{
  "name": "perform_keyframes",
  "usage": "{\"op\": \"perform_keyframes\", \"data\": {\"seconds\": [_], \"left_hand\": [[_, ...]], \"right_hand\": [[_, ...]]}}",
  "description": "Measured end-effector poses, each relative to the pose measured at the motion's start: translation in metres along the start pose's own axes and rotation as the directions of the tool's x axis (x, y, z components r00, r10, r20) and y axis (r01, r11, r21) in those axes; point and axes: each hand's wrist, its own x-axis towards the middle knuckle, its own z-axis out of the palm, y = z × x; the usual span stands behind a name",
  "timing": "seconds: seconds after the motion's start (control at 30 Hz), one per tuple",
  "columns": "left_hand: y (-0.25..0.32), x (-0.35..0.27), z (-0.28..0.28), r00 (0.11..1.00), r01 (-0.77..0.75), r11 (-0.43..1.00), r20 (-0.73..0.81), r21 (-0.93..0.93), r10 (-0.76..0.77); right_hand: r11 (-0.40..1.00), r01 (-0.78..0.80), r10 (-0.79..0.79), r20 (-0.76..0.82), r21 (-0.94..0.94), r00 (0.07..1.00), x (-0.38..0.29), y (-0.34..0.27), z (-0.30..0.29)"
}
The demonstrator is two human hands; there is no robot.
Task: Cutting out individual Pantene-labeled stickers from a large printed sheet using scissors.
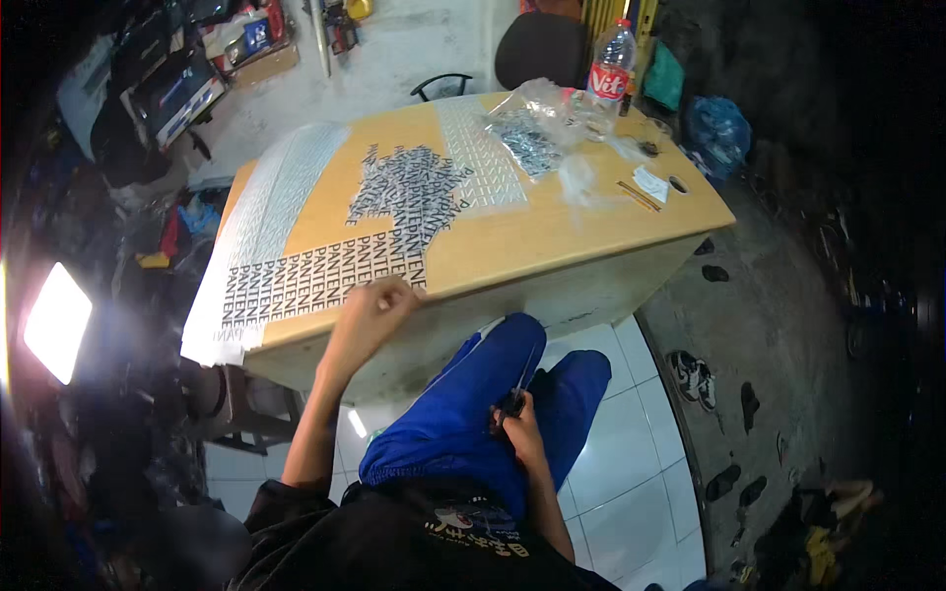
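My left hand (380, 306) is at the table's near edge, its fingers curled over the right end of a sheet of repeated black lettering (295, 284). Whether the fingertips pinch that sheet is hidden. Down at my lap, my right hand (523, 428) holds a pair of scissors (511, 405) by dark handles, the blades pointing away from me. Beyond the sheet lies a loose pile of cut lettered strips (414, 185), partly overlapping its far right corner. Long pale sheets (295, 185) cover the table's left side, and another pale lettered sheet (480, 159) lies behind the pile.
On the right of the wooden table (547, 236) are a clear plastic bag of small lettered pieces (528, 140), a plastic water bottle (611, 63), pencils (638, 196) and a crumpled paper (650, 183). A stool (247, 414) stands at lower left. Footwear (692, 379) lies on the floor at right.
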Motion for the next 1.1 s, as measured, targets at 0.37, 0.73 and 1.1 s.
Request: {"op": "perform_keyframes", "data": {"seconds": [0.37,0.73,1.1], "left_hand": [[-0.058,0.038,-0.027,0.973,0.138,0.634,-0.222,0.760,0.054],[-0.068,0.044,-0.028,0.982,0.107,0.617,-0.181,0.780,0.058],[-0.065,0.048,-0.034,0.993,0.118,0.573,-0.107,0.811,-0.052]], "right_hand": [[0.849,-0.390,0.142,0.556,0.357,0.819,0.006,-0.032,-0.018],[0.866,-0.428,0.118,0.725,0.259,0.678,0.003,-0.052,-0.001],[0.896,-0.405,0.148,0.736,0.183,0.661,-0.004,-0.054,0.038]]}}
